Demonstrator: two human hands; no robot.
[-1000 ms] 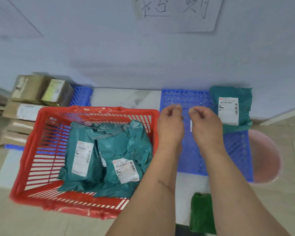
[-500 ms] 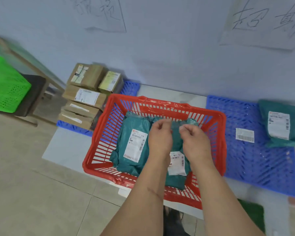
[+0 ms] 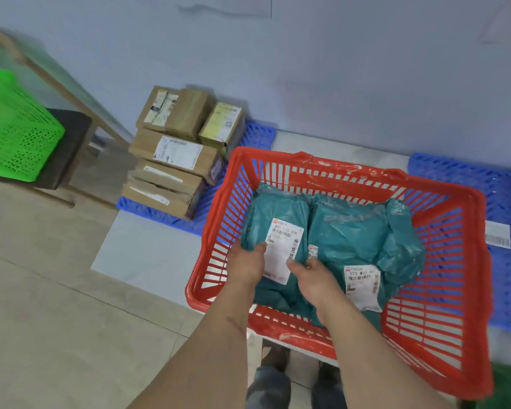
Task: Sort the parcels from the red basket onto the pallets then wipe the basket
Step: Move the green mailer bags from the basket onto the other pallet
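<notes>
Boxes (image 3: pixel 174 160) of brown card sat stacked on a blue pallet (image 3: pixel 258 134) just left of the red basket (image 3: pixel 425 329). Inside the basket lay green parcels. The left hand (image 3: pixel 247 265) held the left parcel (image 3: pixel 278 219) by its near edge, thumb on the white label. The right hand (image 3: pixel 314 278) pinched that same parcel beside the next parcel (image 3: pixel 351 231). Right of the basket lay another blue pallet (image 3: pixel 502 202) with a loose label (image 3: pixel 497 234) on it.

red basket (image 3: pixel 466 293) open from above, its slatted walls ringing teal parcels (image 3: pixel 348 231), stacked cardboard boxes (image 3: pixel 171 160) crowding left
</notes>
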